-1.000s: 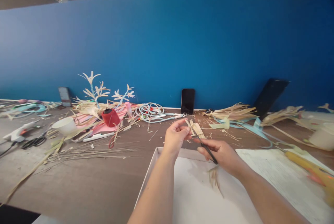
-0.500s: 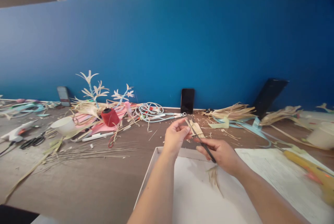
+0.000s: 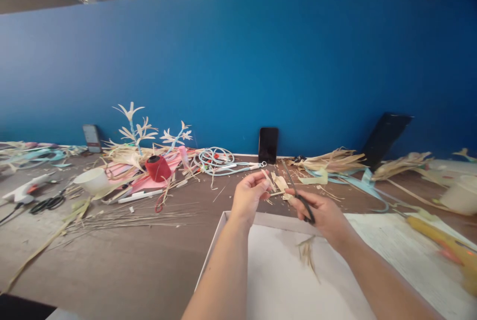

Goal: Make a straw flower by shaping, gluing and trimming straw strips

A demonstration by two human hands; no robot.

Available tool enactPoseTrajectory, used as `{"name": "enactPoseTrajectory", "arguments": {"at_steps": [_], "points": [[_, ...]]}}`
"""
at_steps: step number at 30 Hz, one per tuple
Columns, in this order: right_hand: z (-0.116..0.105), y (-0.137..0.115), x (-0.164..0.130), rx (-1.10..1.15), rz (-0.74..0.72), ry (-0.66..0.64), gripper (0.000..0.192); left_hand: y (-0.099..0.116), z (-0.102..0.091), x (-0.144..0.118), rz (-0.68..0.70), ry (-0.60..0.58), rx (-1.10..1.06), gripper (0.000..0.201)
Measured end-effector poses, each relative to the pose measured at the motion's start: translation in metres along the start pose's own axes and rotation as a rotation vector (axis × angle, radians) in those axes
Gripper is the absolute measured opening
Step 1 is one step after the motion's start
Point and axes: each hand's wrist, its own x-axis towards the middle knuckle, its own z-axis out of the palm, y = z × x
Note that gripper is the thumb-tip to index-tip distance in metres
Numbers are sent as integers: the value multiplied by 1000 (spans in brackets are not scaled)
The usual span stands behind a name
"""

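Note:
My left hand (image 3: pixel 246 198) is closed in a pinch on a narrow, pale strip of dried husk (image 3: pixel 266 178) that sticks up from the fingertips. To its right, my right hand (image 3: pixel 326 216) is wrapped round black-handled scissors (image 3: pixel 306 206), whose blades point up and away, apart from the strip. Behind and between the hands, pale husk scraps (image 3: pixel 280 181) lie on the table. Below the hands is a shallow white box lid (image 3: pixel 268 219) with a small tuft of dry fibres (image 3: pixel 307 253) in it.
A blue partition (image 3: pixel 238 61) closes off the back, with a phone (image 3: pixel 268 144) leaning on it. Husk flowers (image 3: pixel 137 133), a red spool (image 3: pixel 158 168) and a white glue gun (image 3: pixel 26 188) are leftward. A yellow glue gun (image 3: pixel 441 235) lies right, near a husk bundle (image 3: pixel 331 161).
My right hand has shifted slightly right, taking the scissors' blades away from my left fingertips and turning them more upright. My left hand stays nearly in place with the strip.

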Motion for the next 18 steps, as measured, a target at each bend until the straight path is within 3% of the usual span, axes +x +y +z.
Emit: {"name": "enactPoseTrajectory", "arguments": {"at_steps": [3, 18], "points": [[-2, 2, 1, -6, 9, 32, 58, 1, -1, -1, -6, -14, -19, 34], [-2, 4, 0, -77, -35, -61, 53, 1, -1, -2, -77, -59, -97, 34]]}}
